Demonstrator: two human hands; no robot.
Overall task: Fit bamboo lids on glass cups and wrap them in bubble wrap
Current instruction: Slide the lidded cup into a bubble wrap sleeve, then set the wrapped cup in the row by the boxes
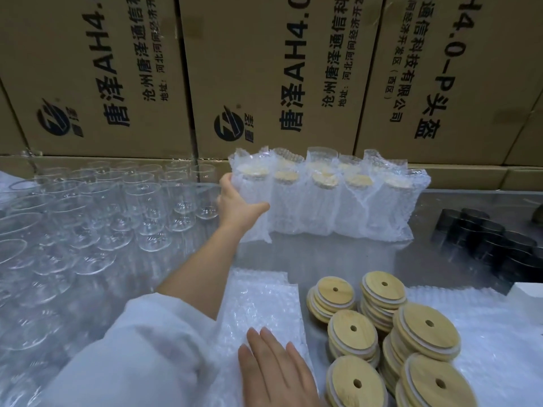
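Left hand reaches to the far side of the shiny metal worktop, fingers curled around a bubble-wrapped glass cup with a bamboo lid at the left end of a row of wrapped cups. Right hand lies flat, fingers straight, on a stack of clear bubble wrap sheets. Stacks of round bamboo lids are just right of it. Bare clear glass cups stand left. Brown printed cardboard boxes are behind.

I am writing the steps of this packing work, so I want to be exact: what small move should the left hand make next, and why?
Probably it should let go. The left hand grips a wrapped cup that seems to stand at the left end of the wrapped row, lid on. The right hand lies flat on the bubble wrap sheets, seemingly ready for the next one.
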